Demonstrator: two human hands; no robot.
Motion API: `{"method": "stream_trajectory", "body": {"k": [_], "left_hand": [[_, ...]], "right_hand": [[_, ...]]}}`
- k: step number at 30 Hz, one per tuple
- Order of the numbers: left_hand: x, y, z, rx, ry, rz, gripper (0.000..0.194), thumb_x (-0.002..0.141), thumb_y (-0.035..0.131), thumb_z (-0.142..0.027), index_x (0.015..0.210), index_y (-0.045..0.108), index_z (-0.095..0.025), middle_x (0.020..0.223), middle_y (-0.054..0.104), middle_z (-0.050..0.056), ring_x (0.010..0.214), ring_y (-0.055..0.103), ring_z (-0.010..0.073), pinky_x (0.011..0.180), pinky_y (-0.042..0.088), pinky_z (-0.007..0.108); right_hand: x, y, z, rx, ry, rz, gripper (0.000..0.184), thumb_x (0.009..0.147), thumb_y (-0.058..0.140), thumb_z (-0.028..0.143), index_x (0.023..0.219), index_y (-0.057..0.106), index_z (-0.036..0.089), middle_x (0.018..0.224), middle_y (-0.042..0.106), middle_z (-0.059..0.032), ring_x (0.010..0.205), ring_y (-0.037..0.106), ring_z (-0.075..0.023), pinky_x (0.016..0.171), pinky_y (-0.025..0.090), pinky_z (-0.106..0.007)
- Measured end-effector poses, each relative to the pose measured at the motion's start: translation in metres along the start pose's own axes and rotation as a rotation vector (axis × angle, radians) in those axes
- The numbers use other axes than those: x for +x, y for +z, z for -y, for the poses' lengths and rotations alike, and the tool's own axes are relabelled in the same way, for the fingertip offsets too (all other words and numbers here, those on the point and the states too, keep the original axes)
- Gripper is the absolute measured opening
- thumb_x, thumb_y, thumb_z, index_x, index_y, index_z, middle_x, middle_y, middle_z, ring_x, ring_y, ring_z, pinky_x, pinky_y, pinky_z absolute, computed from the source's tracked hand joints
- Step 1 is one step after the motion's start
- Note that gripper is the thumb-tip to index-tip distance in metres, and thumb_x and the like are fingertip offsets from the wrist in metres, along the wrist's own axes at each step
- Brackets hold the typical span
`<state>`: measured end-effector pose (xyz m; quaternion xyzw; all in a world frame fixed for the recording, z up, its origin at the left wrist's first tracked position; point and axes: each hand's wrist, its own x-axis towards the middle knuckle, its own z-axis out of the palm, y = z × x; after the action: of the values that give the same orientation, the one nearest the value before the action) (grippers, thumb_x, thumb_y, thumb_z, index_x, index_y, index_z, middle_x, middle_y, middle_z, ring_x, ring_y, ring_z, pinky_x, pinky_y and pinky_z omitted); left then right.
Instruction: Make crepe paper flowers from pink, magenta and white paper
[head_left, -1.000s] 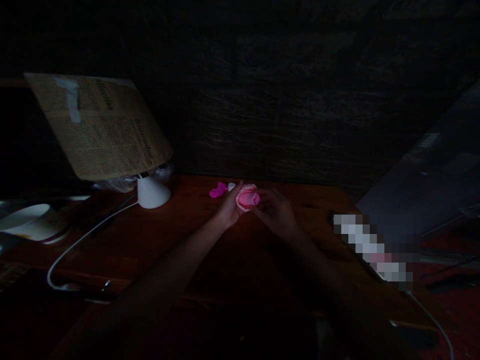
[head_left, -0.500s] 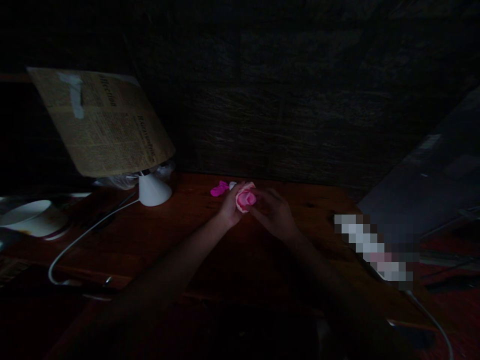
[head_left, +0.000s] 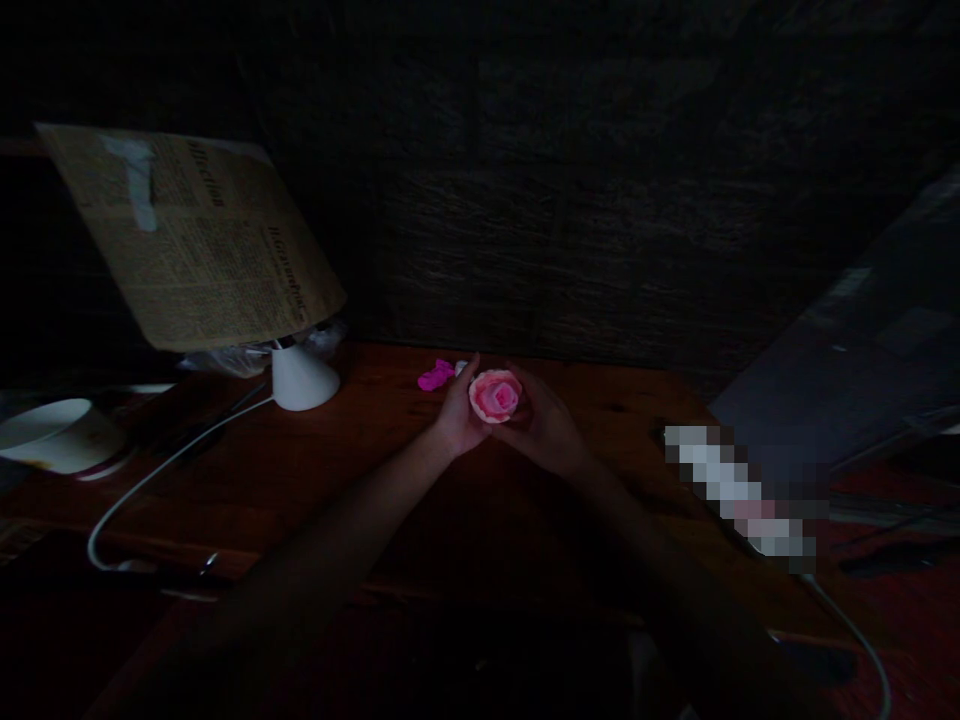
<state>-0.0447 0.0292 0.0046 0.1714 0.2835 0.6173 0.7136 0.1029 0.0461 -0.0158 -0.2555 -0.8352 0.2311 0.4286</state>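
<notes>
A pink artificial rose [head_left: 496, 397] with layered petals and a paler rim faces up toward me over the desk. My left hand [head_left: 456, 415] is closed around its left side, thumb raised along the petals. Against the right side, my right hand [head_left: 546, 425] curls its fingers and thumb round the flower. Its stem or underside is hidden by the hands. Just beyond my left hand lie a crumpled bright magenta piece [head_left: 436, 375] and a small whitish piece [head_left: 460, 368], partly covered by my thumb.
On the left of the wooden desk [head_left: 360, 450] stands a lamp [head_left: 304, 380] with a newsprint shade, its white cord [head_left: 127, 495] looping forward. A white bowl-like container [head_left: 64, 435] sits further left. A blurred-out pale object [head_left: 739, 490] lies at right. The room is dark.
The rose has turned so its open face shows more fully. My right fingers have moved from its centre to its right side, cupping it. The view has shifted slightly.
</notes>
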Motion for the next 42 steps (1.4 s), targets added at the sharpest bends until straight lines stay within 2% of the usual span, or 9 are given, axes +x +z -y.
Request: {"method": "stream_trajectory", "body": {"k": [5,8,12,16,22,28,35,42], "left_hand": [[0.001,-0.005,-0.002,0.092,0.014,0.026,0.040,0.087,0.059,-0.055,0.085,0.067,-0.015,0.080,0.071,0.007,0.071,0.066,0.0182,0.069,0.055,0.031],[0.001,-0.007,-0.001,0.169,0.059,0.019,0.039,0.086,0.061,-0.054,0.094,0.067,-0.017,0.091,0.071,0.008,0.078,0.066,0.0195,0.070,0.054,0.031],[0.000,-0.008,0.004,0.305,0.133,0.000,0.031,0.078,0.073,-0.045,0.097,0.067,-0.021,0.098,0.069,0.006,0.083,0.064,0.0188,0.073,0.053,0.031],[-0.001,-0.008,0.007,0.379,0.169,0.044,0.029,0.072,0.079,-0.034,0.096,0.068,-0.022,0.097,0.066,0.004,0.082,0.062,0.0162,0.068,0.051,0.026],[0.000,-0.008,0.005,0.356,0.259,0.046,0.030,0.073,0.074,-0.028,0.101,0.071,-0.023,0.107,0.067,0.005,0.092,0.061,0.0183,0.067,0.050,0.023],[-0.003,-0.006,0.004,0.441,0.350,0.040,0.029,0.077,0.069,-0.029,0.106,0.072,-0.025,0.123,0.065,0.005,0.113,0.057,0.0230,0.071,0.050,0.024],[0.001,-0.010,0.006,0.581,0.461,0.076,0.032,0.080,0.068,-0.038,0.109,0.071,-0.024,0.123,0.067,0.006,0.117,0.058,0.0248,0.086,0.048,0.030],[0.001,-0.010,0.006,0.582,0.488,0.104,0.030,0.081,0.068,-0.038,0.107,0.073,-0.025,0.119,0.070,0.005,0.116,0.059,0.0245,0.087,0.048,0.031]], "right_hand": [[0.003,-0.007,-0.005,-0.027,-0.002,-0.049,0.067,0.076,0.077,0.040,0.135,0.052,0.023,0.127,0.063,-0.0134,0.114,0.062,-0.0290,0.098,0.051,-0.048],[0.004,-0.008,-0.011,0.004,0.017,-0.080,0.065,0.076,0.076,0.040,0.134,0.052,0.022,0.128,0.063,-0.0130,0.113,0.063,-0.0289,0.097,0.051,-0.047],[0.005,-0.009,-0.013,-0.060,0.022,-0.142,0.066,0.076,0.076,0.042,0.133,0.052,0.021,0.126,0.063,-0.0145,0.113,0.061,-0.0310,0.097,0.050,-0.049],[0.005,-0.012,-0.010,-0.114,0.014,-0.131,0.063,0.077,0.075,0.045,0.132,0.052,0.024,0.124,0.063,-0.0128,0.115,0.059,-0.0314,0.098,0.048,-0.051],[0.005,-0.014,-0.005,-0.080,-0.066,-0.134,0.056,0.079,0.073,0.045,0.128,0.055,0.025,0.126,0.060,-0.0124,0.117,0.055,-0.0302,0.100,0.046,-0.050],[0.005,-0.015,0.002,-0.042,-0.046,-0.142,0.043,0.084,0.069,0.045,0.121,0.059,0.026,0.123,0.061,-0.0115,0.116,0.057,-0.0280,0.098,0.048,-0.048],[0.006,-0.013,0.000,-0.074,-0.033,-0.179,0.040,0.083,0.070,0.044,0.116,0.062,0.024,0.116,0.065,-0.0104,0.108,0.061,-0.0273,0.094,0.051,-0.047],[0.006,-0.015,0.000,-0.097,-0.023,-0.200,0.035,0.083,0.070,0.040,0.114,0.064,0.026,0.113,0.066,-0.0100,0.103,0.063,-0.0269,0.089,0.054,-0.046]]}}
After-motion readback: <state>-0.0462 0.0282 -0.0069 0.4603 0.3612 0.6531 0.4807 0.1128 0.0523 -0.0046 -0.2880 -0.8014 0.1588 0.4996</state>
